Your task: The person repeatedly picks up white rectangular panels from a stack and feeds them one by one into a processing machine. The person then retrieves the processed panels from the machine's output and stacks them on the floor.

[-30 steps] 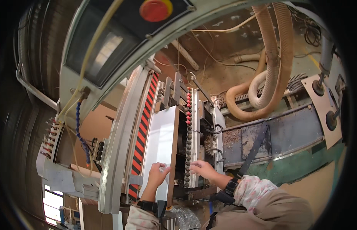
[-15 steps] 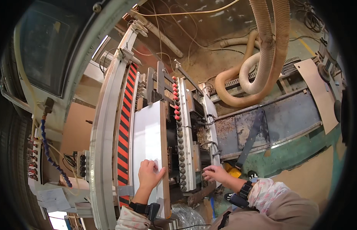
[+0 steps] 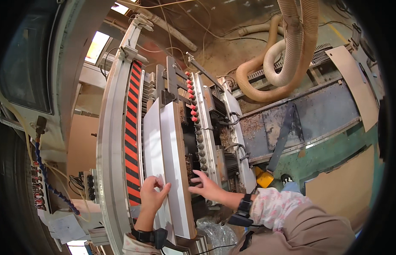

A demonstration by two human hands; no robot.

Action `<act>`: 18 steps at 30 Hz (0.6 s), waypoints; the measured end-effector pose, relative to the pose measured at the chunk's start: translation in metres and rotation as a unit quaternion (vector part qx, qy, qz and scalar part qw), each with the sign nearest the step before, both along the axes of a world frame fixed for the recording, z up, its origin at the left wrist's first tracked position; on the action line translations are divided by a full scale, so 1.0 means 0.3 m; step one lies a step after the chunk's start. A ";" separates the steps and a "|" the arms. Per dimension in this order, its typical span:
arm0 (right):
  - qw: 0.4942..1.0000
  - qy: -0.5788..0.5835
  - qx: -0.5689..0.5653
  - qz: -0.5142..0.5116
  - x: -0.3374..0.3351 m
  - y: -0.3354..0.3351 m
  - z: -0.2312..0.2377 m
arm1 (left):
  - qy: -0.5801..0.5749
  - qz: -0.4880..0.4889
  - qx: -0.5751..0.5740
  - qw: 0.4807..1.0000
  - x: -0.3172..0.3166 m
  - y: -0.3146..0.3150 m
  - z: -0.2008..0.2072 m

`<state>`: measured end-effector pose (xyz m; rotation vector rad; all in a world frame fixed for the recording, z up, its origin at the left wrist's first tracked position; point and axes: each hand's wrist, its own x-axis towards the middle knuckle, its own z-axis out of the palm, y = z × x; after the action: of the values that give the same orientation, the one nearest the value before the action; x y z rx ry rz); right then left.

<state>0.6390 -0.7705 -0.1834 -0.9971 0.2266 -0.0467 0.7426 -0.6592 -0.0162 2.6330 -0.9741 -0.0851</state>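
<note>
Two long white panels lie side by side on the machine bed, their brown edges facing right. My left hand rests at the near part of the left panel, its fingers bent over the white face and its thumb apart near the brown edge. Across the right panel, my right hand reaches in from the right. Its fingers are spread by that panel's brown edge, with nothing held in them. Whether the fingertips touch the edge I cannot tell.
A red-and-black striped strip runs along the left rail. Right of the panels stands a row of red and dark knobs. Thick ribbed hoses hang at the back. Clear plastic wrap lies near my body.
What looked like one white panel now shows as two, the left one shifted leftward. My right hand has moved left to the right panel's edge. The view has shifted slightly.
</note>
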 end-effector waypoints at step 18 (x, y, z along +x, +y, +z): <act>0.995 0.041 0.090 -0.029 0.036 0.027 0.045 | 0.026 -0.002 0.131 0.991 -0.016 -0.114 -0.075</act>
<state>0.6496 -0.7624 -0.1700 -0.8140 0.3286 -0.0379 0.7379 -0.6934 -0.0387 2.8486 -1.0109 -0.3015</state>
